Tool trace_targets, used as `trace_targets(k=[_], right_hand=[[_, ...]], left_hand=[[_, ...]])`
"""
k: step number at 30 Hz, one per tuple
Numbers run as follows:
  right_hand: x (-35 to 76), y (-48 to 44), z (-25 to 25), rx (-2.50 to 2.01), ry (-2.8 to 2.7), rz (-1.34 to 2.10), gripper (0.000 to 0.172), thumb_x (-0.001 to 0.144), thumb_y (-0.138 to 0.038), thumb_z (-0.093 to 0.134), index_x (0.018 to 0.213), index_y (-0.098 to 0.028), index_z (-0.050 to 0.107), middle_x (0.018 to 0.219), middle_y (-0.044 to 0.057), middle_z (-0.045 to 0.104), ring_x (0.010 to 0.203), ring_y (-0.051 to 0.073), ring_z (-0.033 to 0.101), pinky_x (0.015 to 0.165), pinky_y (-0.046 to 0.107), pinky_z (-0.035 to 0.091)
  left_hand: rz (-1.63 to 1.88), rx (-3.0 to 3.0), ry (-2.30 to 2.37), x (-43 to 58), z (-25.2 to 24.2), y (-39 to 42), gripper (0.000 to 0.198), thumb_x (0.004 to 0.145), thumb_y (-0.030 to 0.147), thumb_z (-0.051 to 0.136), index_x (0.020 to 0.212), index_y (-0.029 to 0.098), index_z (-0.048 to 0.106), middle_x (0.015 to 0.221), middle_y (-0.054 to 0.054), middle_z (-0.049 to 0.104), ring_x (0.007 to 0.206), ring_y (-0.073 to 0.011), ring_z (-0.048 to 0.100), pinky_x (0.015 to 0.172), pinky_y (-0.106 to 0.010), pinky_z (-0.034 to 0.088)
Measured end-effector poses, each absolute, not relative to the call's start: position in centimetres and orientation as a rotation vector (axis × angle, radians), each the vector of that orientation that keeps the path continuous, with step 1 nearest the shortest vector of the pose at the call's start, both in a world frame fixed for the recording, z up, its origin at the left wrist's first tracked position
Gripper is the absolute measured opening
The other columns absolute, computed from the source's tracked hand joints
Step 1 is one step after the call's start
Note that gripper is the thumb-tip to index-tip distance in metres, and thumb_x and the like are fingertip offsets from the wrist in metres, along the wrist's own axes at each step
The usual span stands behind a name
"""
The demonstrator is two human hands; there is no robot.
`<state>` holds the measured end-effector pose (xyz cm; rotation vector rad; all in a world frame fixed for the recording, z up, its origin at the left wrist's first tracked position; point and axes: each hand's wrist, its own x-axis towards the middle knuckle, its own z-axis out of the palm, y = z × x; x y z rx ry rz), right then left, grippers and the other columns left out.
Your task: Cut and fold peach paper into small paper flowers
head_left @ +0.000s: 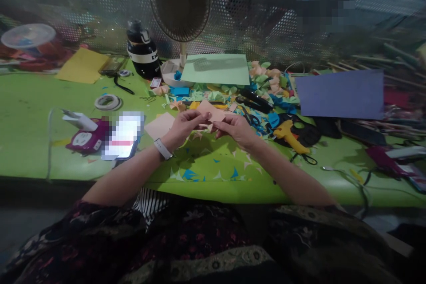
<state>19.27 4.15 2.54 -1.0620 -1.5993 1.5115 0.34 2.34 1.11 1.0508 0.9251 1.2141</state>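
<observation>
Between my two hands is a small piece of pink paper [207, 109], held above the middle of the green table [199, 164]. My left hand [186, 125], with a white watch on the wrist, pinches the paper's left part between thumb and fingers. My right hand [237, 129] is closed on its right edge. Another square of pink paper [159, 126] lies flat beside my left hand. Small blue and pink paper scraps [190, 175] are scattered on the table below my hands. Whether the held paper is folded I cannot tell.
Behind my hands stand a small fan [180, 2] and a black bottle [143, 55]. A stapler [256, 100] and yellow glue gun [291, 136] lie to the right, near a purple sheet [341, 94]. On the left are a tape roll [108, 102] and a lit phone [123, 135].
</observation>
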Motion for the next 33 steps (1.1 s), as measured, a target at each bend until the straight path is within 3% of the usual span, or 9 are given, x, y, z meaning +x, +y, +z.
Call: trace_targets(k=[5, 8, 12, 16, 24, 29, 33], right_hand=[[19.7, 4.2, 3.1, -1.051, -1.675, 1.436, 0.037, 0.069, -0.051, 0.08, 0.071, -0.016, 0.067, 0.073, 0.004, 0.072, 0.055, 0.011, 0.062, 0.061, 0.029, 0.057], [20.6, 4.6, 3.7, -1.017, -1.76, 1.163, 0.032, 0.072, -0.047, 0.078, 0.08, -0.018, 0.067, 0.076, 0.003, 0.07, 0.061, 0.013, 0.063, 0.066, 0.031, 0.058], [21.6, 5.0, 3.9, -0.823, -2.05, 0.78, 0.028, 0.079, -0.036, 0.074, 0.105, -0.026, 0.071, 0.115, 0.007, 0.068, 0.093, 0.02, 0.067, 0.081, 0.037, 0.058], [21.9, 5.0, 3.8, -0.651, -2.294, 0.541, 0.017, 0.09, -0.029, 0.063, 0.098, -0.033, 0.077, 0.128, 0.005, 0.064, 0.121, 0.024, 0.057, 0.098, 0.045, 0.052], [21.9, 5.3, 3.5, -0.552, -2.378, 0.332, 0.02, 0.092, -0.028, 0.062, 0.101, -0.037, 0.077, 0.135, 0.003, 0.061, 0.124, 0.026, 0.055, 0.105, 0.051, 0.045], [21.1, 4.7, 3.1, -0.664, -2.218, 0.502, 0.016, 0.092, -0.038, 0.063, 0.09, -0.031, 0.077, 0.125, 0.006, 0.065, 0.119, 0.023, 0.058, 0.097, 0.044, 0.052], [20.1, 4.1, 2.3, -0.833, -1.94, 0.652, 0.033, 0.087, -0.055, 0.065, 0.081, -0.023, 0.07, 0.117, 0.009, 0.066, 0.107, 0.023, 0.064, 0.087, 0.04, 0.056]], left_hand=[[1.265, 0.984, 0.95, 0.1, 1.8, 2.3, 0.035, 0.071, 0.043, 0.083, 0.07, 0.015, 0.063, 0.072, -0.001, 0.071, 0.072, -0.0109, 0.069, 0.071, -0.022, 0.054], [1.195, 0.924, 0.912, -0.6, 2.1, 2.5, 0.032, 0.072, 0.039, 0.083, 0.071, 0.015, 0.062, 0.073, -0.002, 0.071, 0.071, -0.0105, 0.069, 0.069, -0.021, 0.054], [0.981, 0.927, 0.853, -0.9, 1.9, 2.6, 0.028, 0.071, 0.036, 0.084, 0.073, 0.014, 0.066, 0.075, -0.004, 0.072, 0.068, -0.0112, 0.068, 0.068, -0.023, 0.055], [0.963, 0.925, 0.835, -0.7, 1.5, 2.4, 0.027, 0.07, 0.036, 0.085, 0.075, 0.015, 0.069, 0.072, -0.001, 0.069, 0.063, -0.0085, 0.064, 0.065, -0.022, 0.054], [1.013, 1.08, 0.842, -0.3, 1.3, 2.2, 0.033, 0.07, 0.043, 0.084, 0.071, 0.014, 0.068, 0.064, 0.002, 0.063, 0.056, -0.0063, 0.058, 0.059, -0.02, 0.05], [1.108, 1.138, 0.861, 0.3, 1.7, 1.8, 0.038, 0.067, 0.045, 0.086, 0.082, 0.013, 0.074, 0.073, -0.003, 0.071, 0.064, -0.0101, 0.065, 0.067, -0.025, 0.055], [1.127, 1.149, 0.833, 0.6, 2.0, 1.3, 0.041, 0.07, 0.047, 0.083, 0.089, 0.012, 0.074, 0.084, -0.007, 0.076, 0.077, -0.0159, 0.073, 0.077, -0.03, 0.059]])
